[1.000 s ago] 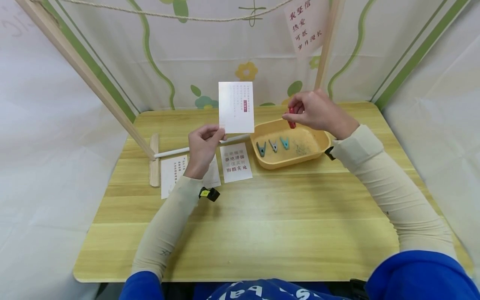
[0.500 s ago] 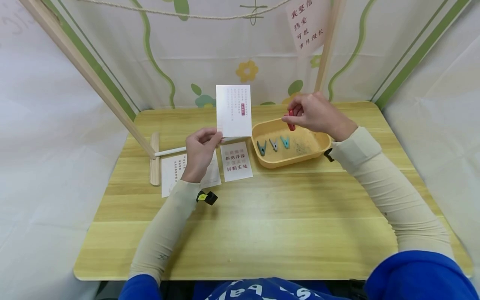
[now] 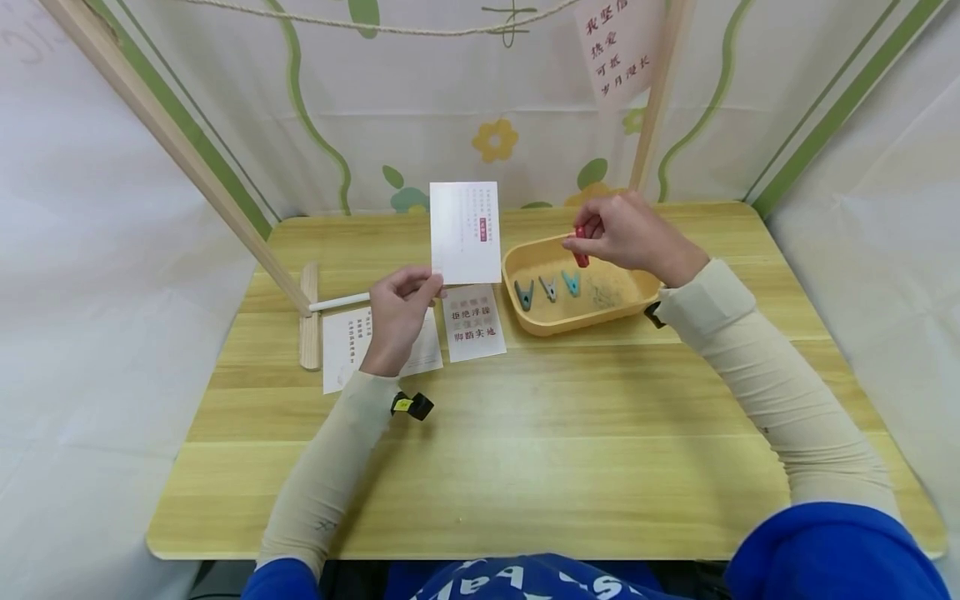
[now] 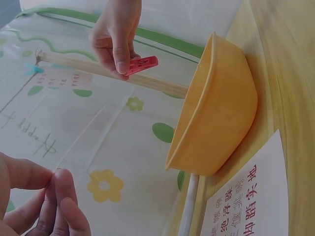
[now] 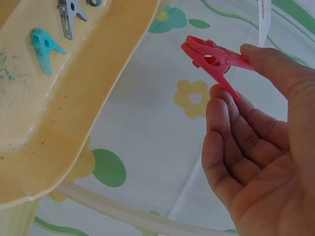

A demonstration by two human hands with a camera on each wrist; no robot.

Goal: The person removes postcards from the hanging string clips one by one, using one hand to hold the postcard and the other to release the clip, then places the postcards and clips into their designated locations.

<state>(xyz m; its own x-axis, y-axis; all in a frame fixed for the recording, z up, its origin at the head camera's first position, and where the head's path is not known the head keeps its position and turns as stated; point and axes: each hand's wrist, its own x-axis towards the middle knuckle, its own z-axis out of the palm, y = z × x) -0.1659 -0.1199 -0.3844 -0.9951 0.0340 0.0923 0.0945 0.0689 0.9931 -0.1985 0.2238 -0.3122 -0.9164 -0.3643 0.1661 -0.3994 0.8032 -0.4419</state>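
My left hand pinches the lower left corner of a white printed card, which stands upright above the table. In the left wrist view the card shows only as a thin edge. Over the yellow tray, my right hand holds a red clothespin by its two handles, between thumb and fingers. The right wrist view shows the clothespin's jaws meeting at the tip, with nothing between them. Inside the tray lie a dark green clothespin, a grey clothespin and a turquoise clothespin.
Printed cards, among them one with large characters, lie left of the tray. A wooden frame with a left post, a right post and a white rod stands at the back. A rope spans it; another card hangs near the right post.
The left hand has lowered the white card slightly toward the table and a little left. My right hand, still holding the red clothespin, has sunk slightly over the tray.
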